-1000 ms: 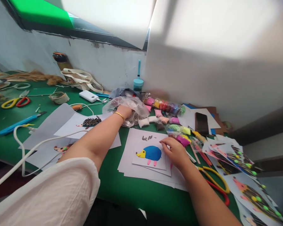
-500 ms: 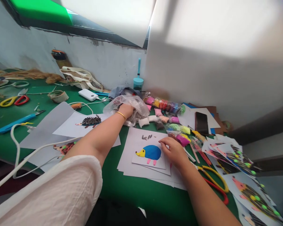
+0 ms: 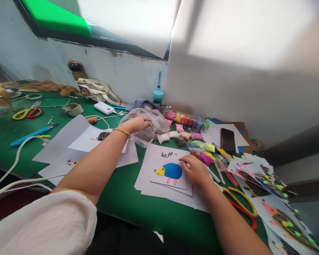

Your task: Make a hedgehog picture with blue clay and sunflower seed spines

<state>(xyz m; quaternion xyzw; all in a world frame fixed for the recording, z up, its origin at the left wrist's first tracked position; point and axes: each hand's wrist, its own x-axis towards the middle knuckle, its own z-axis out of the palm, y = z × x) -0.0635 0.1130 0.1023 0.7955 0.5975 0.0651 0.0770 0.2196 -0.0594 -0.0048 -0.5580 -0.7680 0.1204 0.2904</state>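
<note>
My left hand (image 3: 139, 124) is above the mouth of a clear plastic bag (image 3: 159, 122), its fingers pinched around a few dark sunflower seeds that barely show at the tips. On the green table lies a stack of white sheets (image 3: 146, 166). The top card carries a hedgehog picture (image 3: 172, 171) with a blue body, yellow face and pink feet. Several loose sunflower seeds (image 3: 167, 154) lie just above it. My right hand (image 3: 196, 170) rests at the card's right edge, thumb and forefinger closed together; whatever they hold is hidden.
Small packs of coloured clay (image 3: 186, 135) and a phone (image 3: 228, 140) lie beyond my right hand. Scissors (image 3: 240, 202) and finished hedgehog pictures (image 3: 279, 212) are at the right. A blue craft knife (image 3: 29, 137), cables and a power bank (image 3: 104, 108) occupy the left.
My left hand has come up out of the plastic bag and back to the left, with seeds in its fingertips. My right hand stays at the card.
</note>
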